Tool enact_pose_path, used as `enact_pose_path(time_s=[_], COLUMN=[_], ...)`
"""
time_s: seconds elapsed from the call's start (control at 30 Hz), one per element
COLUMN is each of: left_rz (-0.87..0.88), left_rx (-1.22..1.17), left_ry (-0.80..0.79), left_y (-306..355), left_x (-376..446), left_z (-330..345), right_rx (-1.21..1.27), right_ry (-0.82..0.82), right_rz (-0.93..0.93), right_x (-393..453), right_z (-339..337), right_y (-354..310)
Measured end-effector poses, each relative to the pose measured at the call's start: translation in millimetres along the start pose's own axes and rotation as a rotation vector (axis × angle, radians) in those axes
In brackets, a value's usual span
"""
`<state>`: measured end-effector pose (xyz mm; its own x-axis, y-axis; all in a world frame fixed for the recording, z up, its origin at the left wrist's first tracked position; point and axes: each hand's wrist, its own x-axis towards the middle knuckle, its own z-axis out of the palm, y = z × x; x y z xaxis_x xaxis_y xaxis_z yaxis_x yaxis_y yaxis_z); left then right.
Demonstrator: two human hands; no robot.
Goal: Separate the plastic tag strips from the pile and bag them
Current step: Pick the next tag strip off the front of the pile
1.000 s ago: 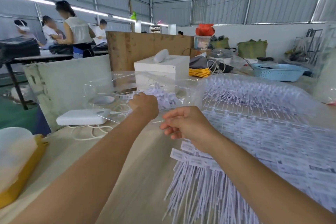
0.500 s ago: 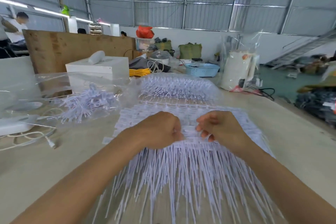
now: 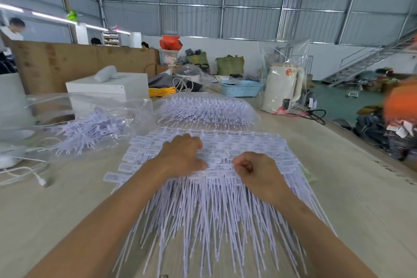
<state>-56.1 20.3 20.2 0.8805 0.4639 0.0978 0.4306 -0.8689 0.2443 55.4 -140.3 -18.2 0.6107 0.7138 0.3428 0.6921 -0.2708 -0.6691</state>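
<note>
A wide pile of white plastic tag strips (image 3: 203, 214) lies fanned on the table in front of me, label heads away, thin tails toward me. My left hand (image 3: 182, 156) rests on the label heads with curled fingers pinching the tags. My right hand (image 3: 255, 171) sits just to its right, fingers curled, pinching the same row of tag heads. To the left lies a clear plastic bag (image 3: 90, 128) with loose separated tags inside. Behind the pile sits a second clear bag (image 3: 207, 108) filled with tag strips.
The beige table (image 3: 338, 187) also holds a white box (image 3: 108, 88), a white charger cable (image 3: 33, 176) at left, yellow cable (image 3: 162, 91), a blue basket (image 3: 240, 88) and a wrapped white kettle (image 3: 282, 88). The table's right edge drops to the floor. People work at back left.
My view swung right from the bag to the pile. My left hand left the bag, and both hands came onto the tag heads, then spread slightly apart.
</note>
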Motion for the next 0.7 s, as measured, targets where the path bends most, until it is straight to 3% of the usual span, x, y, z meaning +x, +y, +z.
enact_pose_path(time_s=[0.27,0.37,0.5,0.6,0.7], left_rz=[0.112,0.222,0.364,0.319,0.261], left_rx=[-0.126,-0.313,-0.327,-0.421,-0.401], left_ry=[-0.062,-0.043,0.041,0.021,0.017], left_y=[-8,3,31,36,34], left_x=[12,10,5,3,4], left_z=[-12,-26,-31,-32,-29], right_rx=[0.011,0.239,0.617,0.789,0.744], right_ry=[0.022,0.073,0.065,0.059,0.028], right_rz=[-0.027,-0.025,-0.047,-0.011,-0.016], right_x=[2,1,0,0,3], right_z=[3,1,-6,-15,-21], right_y=[6,-3,-19,-22,-24])
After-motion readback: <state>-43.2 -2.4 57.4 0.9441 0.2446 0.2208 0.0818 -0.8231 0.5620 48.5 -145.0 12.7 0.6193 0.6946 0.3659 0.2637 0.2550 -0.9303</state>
